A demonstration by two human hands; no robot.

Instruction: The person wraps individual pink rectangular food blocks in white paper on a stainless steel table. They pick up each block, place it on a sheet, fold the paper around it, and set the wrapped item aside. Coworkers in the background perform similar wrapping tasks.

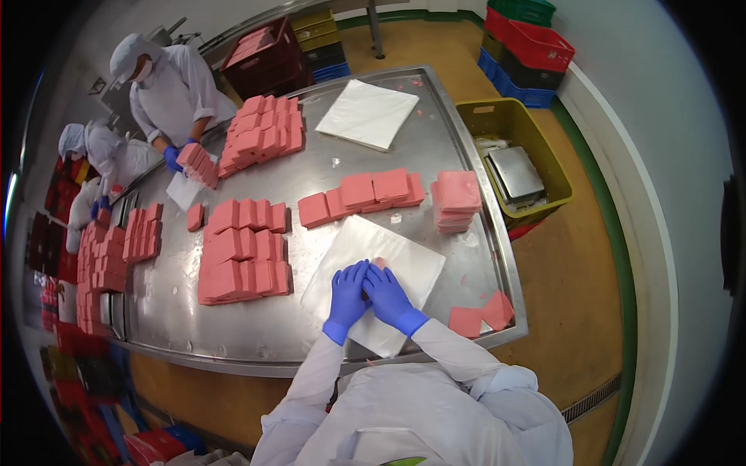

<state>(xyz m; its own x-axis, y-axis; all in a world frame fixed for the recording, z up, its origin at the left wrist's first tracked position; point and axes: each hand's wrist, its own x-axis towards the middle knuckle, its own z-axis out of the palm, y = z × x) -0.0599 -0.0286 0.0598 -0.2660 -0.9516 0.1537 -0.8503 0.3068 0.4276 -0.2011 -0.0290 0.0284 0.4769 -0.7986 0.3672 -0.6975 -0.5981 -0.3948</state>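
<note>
My left hand (348,294) and my right hand (389,294), both in blue gloves, rest side by side over a stack of white plastic sheets (402,250). The fingertips nearly meet at the middle of the stack. A small pink piece (379,263) shows just beyond the right fingertips. What lies under the palms is hidden, so a hold cannot be made out. Past the sheets runs a row of pink square slabs (357,189), perhaps processed meat. A taller stack of pink slabs (457,198) stands to the right. Two loose slices (465,321) lie near the table corner.
A large block of pink slabs (242,250) occupies the steel table (245,335) on the left. Another pile (265,131) and more white sheets (368,113) lie farther back. A co-worker (175,87) handles slabs across the table. An olive crate (518,116) stands beyond the right edge.
</note>
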